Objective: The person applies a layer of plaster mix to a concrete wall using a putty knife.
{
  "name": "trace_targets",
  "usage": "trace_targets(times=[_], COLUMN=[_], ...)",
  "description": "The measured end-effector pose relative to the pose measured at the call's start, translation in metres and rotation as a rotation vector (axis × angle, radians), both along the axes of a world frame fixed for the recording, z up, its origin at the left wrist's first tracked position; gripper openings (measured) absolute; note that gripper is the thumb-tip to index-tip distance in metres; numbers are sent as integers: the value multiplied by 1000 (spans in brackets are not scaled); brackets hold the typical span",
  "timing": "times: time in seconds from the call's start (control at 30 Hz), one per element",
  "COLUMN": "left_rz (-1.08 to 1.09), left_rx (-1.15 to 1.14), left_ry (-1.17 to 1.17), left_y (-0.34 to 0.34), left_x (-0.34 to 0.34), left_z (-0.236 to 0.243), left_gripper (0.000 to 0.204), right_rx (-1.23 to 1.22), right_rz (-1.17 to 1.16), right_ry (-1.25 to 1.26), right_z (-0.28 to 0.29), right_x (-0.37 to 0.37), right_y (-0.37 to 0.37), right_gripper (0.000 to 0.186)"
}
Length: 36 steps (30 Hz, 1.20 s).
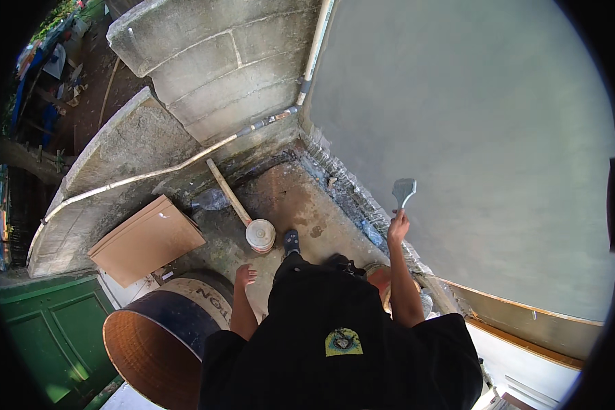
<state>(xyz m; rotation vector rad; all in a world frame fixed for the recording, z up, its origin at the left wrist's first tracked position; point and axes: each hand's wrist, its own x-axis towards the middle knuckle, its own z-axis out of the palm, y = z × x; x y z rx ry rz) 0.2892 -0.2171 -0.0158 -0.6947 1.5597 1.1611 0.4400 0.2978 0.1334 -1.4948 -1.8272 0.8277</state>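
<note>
My right hand (398, 229) grips the handle of a flat, grey brush-like tool (404, 188), raised in front of the smooth grey plastered wall (458, 123). Whether it touches the wall I cannot tell. My left hand (246, 275) hangs open with nothing in it, near a large dark drum (191, 307) with a rusty inside. Ahead of it are a round white container (260, 234) and a long pale pole (227, 191) that meets it. My feet are on a stained concrete ledge (321, 225) along the wall's foot.
Block walls (205, 68) rise ahead and left, with a thin pipe (137, 179) along them. Brown boards (143, 242) and a plastic bottle (208, 199) lie at the left, above a green door (51, 338). A wooden edge (533, 314) runs at the lower right.
</note>
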Motion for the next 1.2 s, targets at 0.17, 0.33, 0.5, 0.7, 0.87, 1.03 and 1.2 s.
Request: trace_targets(times=[0.17,0.33,0.5,0.7,0.87,1.03,1.2], left_rz=[70,155,92,-266,-631,-1221,-1338], left_rx=[5,16,-15,-89,-232,-500,-835], left_ry=[34,123,146,1222,1714,2023,2284], left_y=[-52,-66,-35,21,153,263,301], left_x=[15,17,-5,-179,-364,-488,-575], left_z=[1,-7,28,125,300,321,277], left_gripper=[38,37,33,24,30,40,44], right_rx=[-75,-267,-601,-915,-1026,-1172,-1370], right_rz=[225,305,261,78,-46,-111,-234], right_ry=[81,213,421,543,374,419,748], right_z=[38,18,4,-43,-130,-214,-286], right_x=[-132,-200,-242,-293,-327,-371,-407], right_y=[-26,-28,-38,-26,8,6,20], right_gripper=[42,35,24,22,20,22,16])
